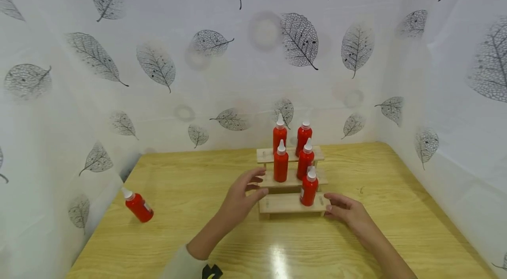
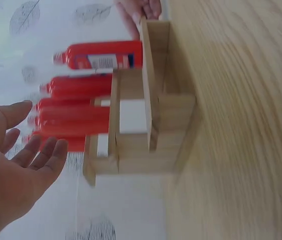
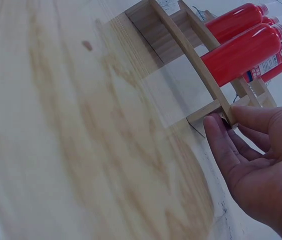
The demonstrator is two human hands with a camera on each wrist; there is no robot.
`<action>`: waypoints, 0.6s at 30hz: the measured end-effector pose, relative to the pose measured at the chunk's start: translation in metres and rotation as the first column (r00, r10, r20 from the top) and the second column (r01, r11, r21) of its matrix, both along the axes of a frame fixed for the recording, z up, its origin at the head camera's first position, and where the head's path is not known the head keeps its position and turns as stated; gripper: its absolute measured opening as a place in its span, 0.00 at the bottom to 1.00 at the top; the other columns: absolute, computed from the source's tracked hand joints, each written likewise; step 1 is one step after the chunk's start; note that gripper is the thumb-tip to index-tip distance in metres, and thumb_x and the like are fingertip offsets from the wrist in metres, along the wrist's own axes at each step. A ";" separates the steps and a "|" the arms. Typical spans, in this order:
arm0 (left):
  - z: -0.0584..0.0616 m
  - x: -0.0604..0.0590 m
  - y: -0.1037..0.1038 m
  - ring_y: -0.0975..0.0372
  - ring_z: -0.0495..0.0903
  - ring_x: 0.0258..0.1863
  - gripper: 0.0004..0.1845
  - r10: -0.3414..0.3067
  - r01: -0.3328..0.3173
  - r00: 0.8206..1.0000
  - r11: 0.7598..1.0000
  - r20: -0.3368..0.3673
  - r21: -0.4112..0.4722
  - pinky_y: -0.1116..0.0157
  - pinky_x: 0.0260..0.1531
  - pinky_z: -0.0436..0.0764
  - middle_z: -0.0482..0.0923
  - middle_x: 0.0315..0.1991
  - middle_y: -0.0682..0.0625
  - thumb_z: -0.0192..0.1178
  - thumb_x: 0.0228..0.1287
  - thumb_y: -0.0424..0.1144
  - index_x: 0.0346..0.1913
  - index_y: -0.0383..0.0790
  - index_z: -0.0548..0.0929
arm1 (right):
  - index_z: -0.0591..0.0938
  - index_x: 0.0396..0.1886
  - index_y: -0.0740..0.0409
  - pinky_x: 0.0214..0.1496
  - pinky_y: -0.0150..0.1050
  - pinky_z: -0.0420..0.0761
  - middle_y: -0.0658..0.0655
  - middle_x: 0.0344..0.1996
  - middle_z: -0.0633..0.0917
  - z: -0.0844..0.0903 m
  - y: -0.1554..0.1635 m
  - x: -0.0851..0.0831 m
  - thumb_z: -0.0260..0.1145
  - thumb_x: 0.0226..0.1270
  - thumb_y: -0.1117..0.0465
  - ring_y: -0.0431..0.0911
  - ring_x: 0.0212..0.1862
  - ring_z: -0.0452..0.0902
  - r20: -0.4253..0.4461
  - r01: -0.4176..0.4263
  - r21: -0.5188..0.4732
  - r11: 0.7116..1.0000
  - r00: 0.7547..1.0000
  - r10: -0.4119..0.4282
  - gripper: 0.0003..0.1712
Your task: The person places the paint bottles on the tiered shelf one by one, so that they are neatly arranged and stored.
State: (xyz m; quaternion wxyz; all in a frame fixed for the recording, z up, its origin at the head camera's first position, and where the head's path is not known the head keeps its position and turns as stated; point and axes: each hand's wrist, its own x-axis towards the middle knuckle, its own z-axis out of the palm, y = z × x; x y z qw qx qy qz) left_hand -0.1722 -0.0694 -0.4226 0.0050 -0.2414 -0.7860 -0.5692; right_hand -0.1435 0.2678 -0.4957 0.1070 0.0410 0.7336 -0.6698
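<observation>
A three-step wooden display rack (image 1: 284, 203) stands on the table. Red bottles with white nozzle caps stand upright on it: two on the top step, two on the middle, and one bottle (image 1: 309, 188) at the right of the bottom step. My right hand (image 1: 352, 217) pinches the right end of the bottom step; in the right wrist view its thumb (image 3: 253, 117) lies against the board's corner. At the rack's left side my left hand (image 1: 242, 195) is held with fingers apart and nothing in them. The left wrist view shows a gap between this hand (image 2: 18, 165) and the rack.
Another red bottle (image 1: 139, 207) with a white nozzle is on the left part of the wood-grain table (image 1: 190, 182). White leaf-print sheeting (image 1: 237, 81) rises behind the table and along both sides.
</observation>
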 end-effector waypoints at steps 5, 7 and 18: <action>-0.004 0.007 -0.044 0.55 0.78 0.59 0.28 0.132 -0.133 0.991 0.991 -0.016 -0.006 0.57 0.60 0.80 0.75 0.64 0.50 0.65 0.69 0.41 0.70 0.53 0.72 | 0.67 0.72 0.71 0.54 0.41 0.86 0.70 0.64 0.74 -0.001 0.001 -0.001 0.65 0.72 0.62 0.51 0.51 0.84 0.003 0.006 -0.007 1.000 1.000 -0.006 0.33; -0.005 0.010 -0.063 0.54 0.78 0.59 0.29 0.190 -0.190 0.982 0.982 -0.020 -0.017 0.59 0.60 0.80 0.74 0.64 0.51 0.65 0.69 0.42 0.70 0.52 0.71 | 0.68 0.72 0.70 0.54 0.41 0.86 0.70 0.64 0.74 -0.002 0.001 -0.001 0.65 0.72 0.62 0.51 0.51 0.84 0.004 0.006 -0.005 1.000 1.000 -0.006 0.33; -0.008 0.033 -0.152 0.65 0.76 0.58 0.31 0.489 -0.479 0.870 0.867 0.060 -0.136 0.85 0.51 0.73 0.72 0.67 0.52 0.61 0.73 0.49 0.74 0.51 0.66 | 0.67 0.72 0.69 0.54 0.41 0.86 0.69 0.63 0.74 -0.003 0.001 0.000 0.65 0.72 0.61 0.51 0.52 0.84 0.012 0.009 -0.010 1.000 1.000 -0.009 0.33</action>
